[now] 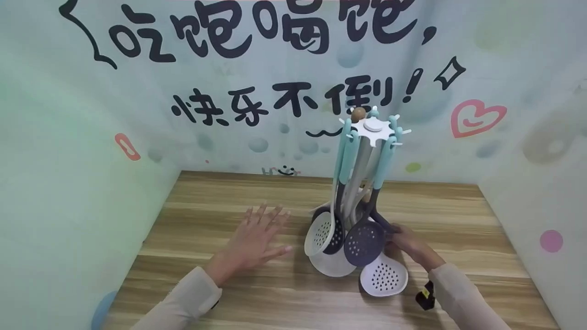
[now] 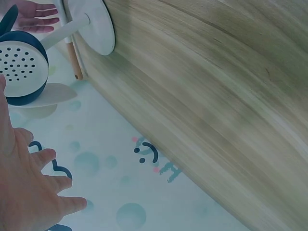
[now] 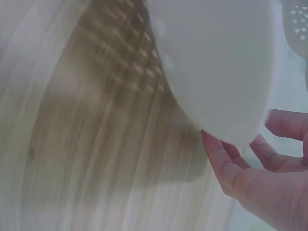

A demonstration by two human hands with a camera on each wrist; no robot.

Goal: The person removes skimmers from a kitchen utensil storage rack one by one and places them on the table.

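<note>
A white utensil stand (image 1: 373, 130) holds several utensils with teal handles, hung around its star-shaped top. Among them are a white skimmer (image 1: 317, 236), a dark slotted turner (image 1: 364, 245) and a wide white slotted spoon (image 1: 384, 277). My left hand (image 1: 257, 240) is held over the table left of the stand, fingers spread and touching nothing. My right hand (image 1: 408, 240) is close beside the stand's right side, partly hidden behind the dark turner. In the right wrist view its fingers (image 3: 224, 156) are spread, with tips right at the edge of a white utensil head (image 3: 216, 67).
The wood-grain table (image 1: 220, 197) is bounded by printed cloth walls at the back and sides. The stand's round white base (image 2: 98, 29) sits on the table. A wooden handle (image 2: 74, 60) shows near it in the left wrist view. A small black device (image 1: 425, 295) is at the right sleeve.
</note>
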